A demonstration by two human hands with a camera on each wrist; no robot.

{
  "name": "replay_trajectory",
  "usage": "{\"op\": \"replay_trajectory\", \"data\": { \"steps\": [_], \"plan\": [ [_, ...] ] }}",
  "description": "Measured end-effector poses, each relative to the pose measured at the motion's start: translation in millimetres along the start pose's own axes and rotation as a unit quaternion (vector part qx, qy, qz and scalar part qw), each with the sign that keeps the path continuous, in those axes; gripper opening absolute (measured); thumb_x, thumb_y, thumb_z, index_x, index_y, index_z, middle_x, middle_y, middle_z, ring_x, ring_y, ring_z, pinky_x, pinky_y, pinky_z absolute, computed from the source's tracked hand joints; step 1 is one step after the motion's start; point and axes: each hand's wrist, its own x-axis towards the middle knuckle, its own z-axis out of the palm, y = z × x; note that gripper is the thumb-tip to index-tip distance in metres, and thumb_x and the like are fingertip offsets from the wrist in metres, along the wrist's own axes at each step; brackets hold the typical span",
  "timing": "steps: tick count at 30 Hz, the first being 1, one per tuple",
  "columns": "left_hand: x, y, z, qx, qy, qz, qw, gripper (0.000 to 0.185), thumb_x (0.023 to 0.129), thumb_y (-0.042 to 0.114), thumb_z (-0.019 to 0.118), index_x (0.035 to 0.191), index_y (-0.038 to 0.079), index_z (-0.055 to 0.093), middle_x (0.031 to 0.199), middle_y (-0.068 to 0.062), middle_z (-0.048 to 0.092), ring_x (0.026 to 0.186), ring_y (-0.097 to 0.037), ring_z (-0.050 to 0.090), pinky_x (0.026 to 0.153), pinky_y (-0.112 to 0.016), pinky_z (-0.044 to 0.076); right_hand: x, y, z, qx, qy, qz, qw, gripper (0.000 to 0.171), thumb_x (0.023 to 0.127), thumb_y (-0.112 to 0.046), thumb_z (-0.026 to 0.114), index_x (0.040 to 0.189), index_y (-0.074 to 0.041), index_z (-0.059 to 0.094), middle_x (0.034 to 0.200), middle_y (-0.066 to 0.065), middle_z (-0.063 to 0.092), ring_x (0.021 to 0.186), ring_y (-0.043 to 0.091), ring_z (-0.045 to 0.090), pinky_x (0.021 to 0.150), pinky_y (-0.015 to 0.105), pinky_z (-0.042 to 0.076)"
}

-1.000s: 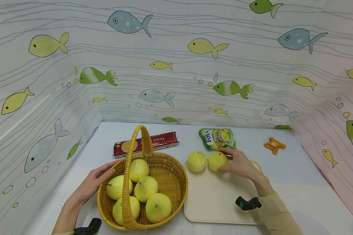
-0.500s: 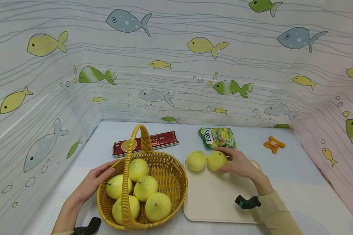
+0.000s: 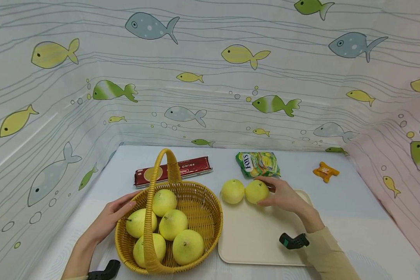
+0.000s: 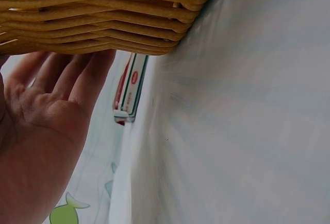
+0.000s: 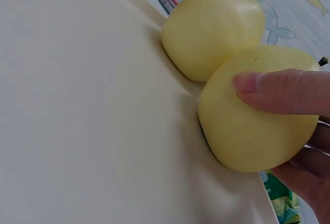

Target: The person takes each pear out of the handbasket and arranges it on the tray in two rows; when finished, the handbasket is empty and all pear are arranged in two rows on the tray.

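My right hand [image 3: 283, 194] holds a round yellow pear [image 3: 257, 191] at the back of the cream tray [image 3: 255, 237]. In the right wrist view the thumb [image 5: 281, 91] presses on the pear's side while the other fingers pass behind it. A second pear [image 3: 233, 191] sits right beside it at the tray's back left corner. My left hand [image 3: 112, 214] rests against the left side of a woven basket [image 3: 210, 210] with a tall handle. Its fingers lie straight along the wicker wall in the left wrist view. Several pears [image 3: 188, 247] fill the basket's left and front.
Behind the basket lies a long dark red biscuit packet [image 3: 192, 166]. A green Fox's candy bag [image 3: 259, 164] is just behind the tray, and a small orange packet [image 3: 325, 172] lies at the back right. A fish-print sheet [image 3: 210, 97] encloses the table.
Both hands, the basket and the pears stay where they were. Only a very slight shift of the head view shows.
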Motion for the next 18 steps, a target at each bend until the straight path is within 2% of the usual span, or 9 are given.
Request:
{"op": "replay_trajectory", "data": {
  "steps": [11,18],
  "plan": [
    [0.2,0.0,0.4,0.006,0.003,-0.004,1.0000,0.047,0.108,0.028,0.045,0.152,0.009,0.043,0.146,0.003,0.052,0.121,0.013,0.049,0.095,-0.012,0.044,-1.8,-2.7,-0.9,-0.002,-0.007,-0.006,1.000,0.078,0.073,-0.020,0.090,0.141,-0.005,0.056,0.139,0.014,0.058,0.127,0.035,0.055,0.106,0.049,0.046],
    [-0.3,-1.1,-0.3,-0.003,-0.002,0.005,1.0000,0.047,0.109,0.026,0.044,0.153,0.008,0.042,0.143,0.010,0.053,0.122,0.013,0.048,0.095,-0.011,0.043,-2.4,-3.4,-1.3,-0.004,-0.006,0.000,1.000,0.078,0.073,-0.021,0.091,0.142,-0.006,0.056,0.141,0.015,0.056,0.128,0.036,0.054,0.106,0.048,0.046]
  ]
}}
